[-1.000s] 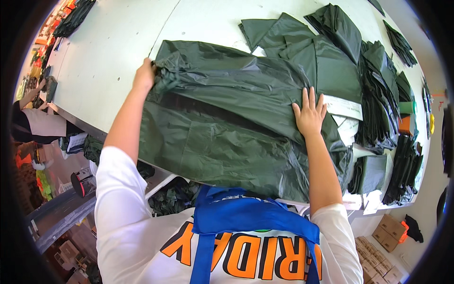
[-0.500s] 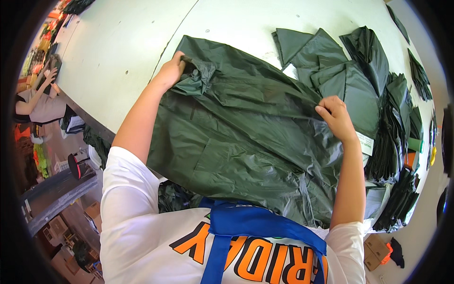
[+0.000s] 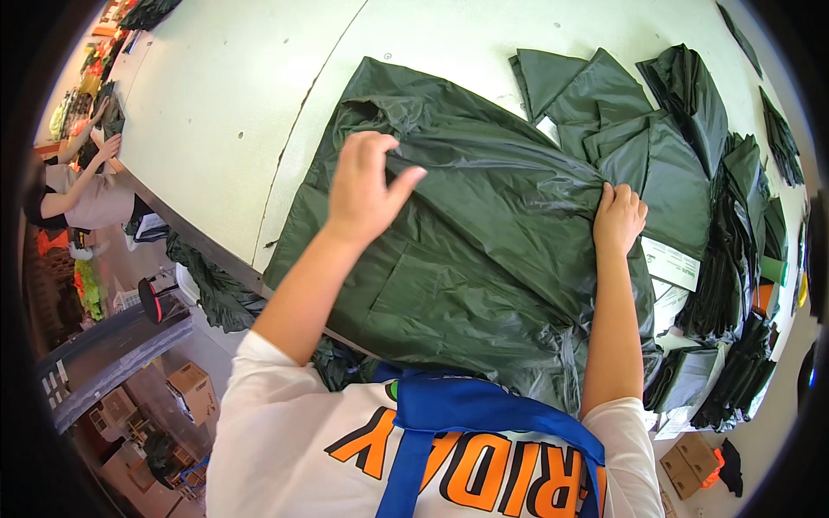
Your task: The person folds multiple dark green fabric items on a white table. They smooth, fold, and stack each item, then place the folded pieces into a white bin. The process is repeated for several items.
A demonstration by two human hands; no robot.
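At the far left we see a co-worker (image 3: 73,192) at the table's edge, both hands on a dark folded bundle (image 3: 108,121). Below stands an upright cardboard box (image 3: 192,393), and a crumpled dark green cloth (image 3: 216,281) hangs beside the edge of our white worktable (image 3: 220,95). Our left hand (image 3: 367,186) is open, thumb apart from the bent fingers, over the upper left part of a glossy dark green garment (image 3: 458,259); we cannot tell whether it touches. The garment lies spread and wrinkled in front of us, a bunched opening at its upper left corner. Our right hand (image 3: 619,220) is closed on its right side, folds running toward the fingertips. Just beyond lie folded dark green pieces (image 3: 665,177), a white printed card (image 3: 671,263) and a dark layered stack (image 3: 717,276).
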